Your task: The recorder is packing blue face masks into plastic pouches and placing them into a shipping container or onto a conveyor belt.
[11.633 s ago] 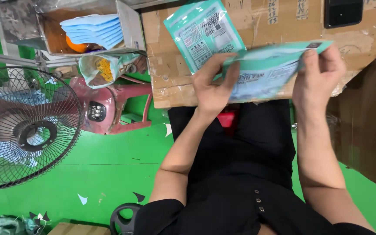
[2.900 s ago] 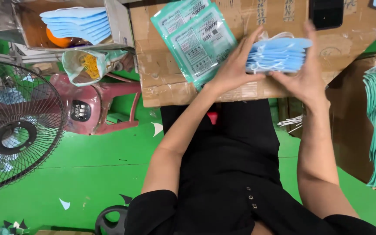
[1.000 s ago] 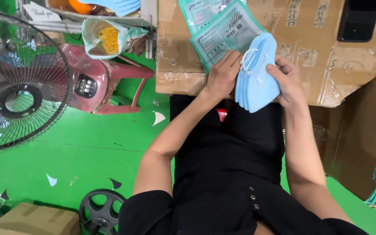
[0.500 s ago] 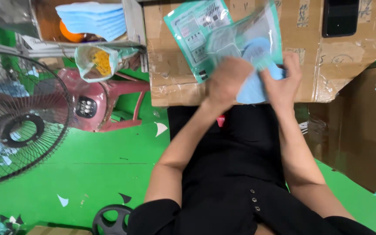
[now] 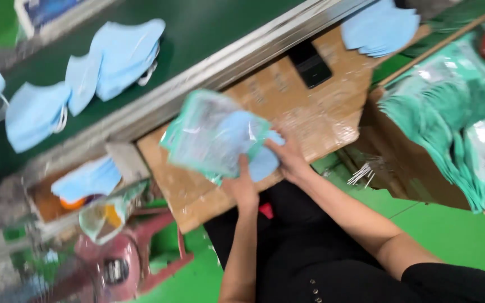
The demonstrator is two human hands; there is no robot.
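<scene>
item: clear green pouch point(image 5: 211, 134), over cardboard board point(image 5: 310, 112). left hand point(image 5: 242, 188) grasps pouch's near edge; right hand point(image 5: 287, 160) grips blue masks point(image 5: 262, 154) partly inside. advice: hold mouth wide, feed stack squarely.

A phone point(image 5: 310, 65) lies on the cardboard board point(image 5: 310, 120); masks point(image 5: 124, 53) lie on the belt point(image 5: 197, 33) behind it; packets point(image 5: 456, 129) are piled to its right.

My left hand point(image 5: 244, 188): raised in front of me, forearm running straight up from below, fingers closed in a grip. My right hand point(image 5: 288, 160): just beside it, bare forearm angling in from the lower right, fingers curled.
</scene>
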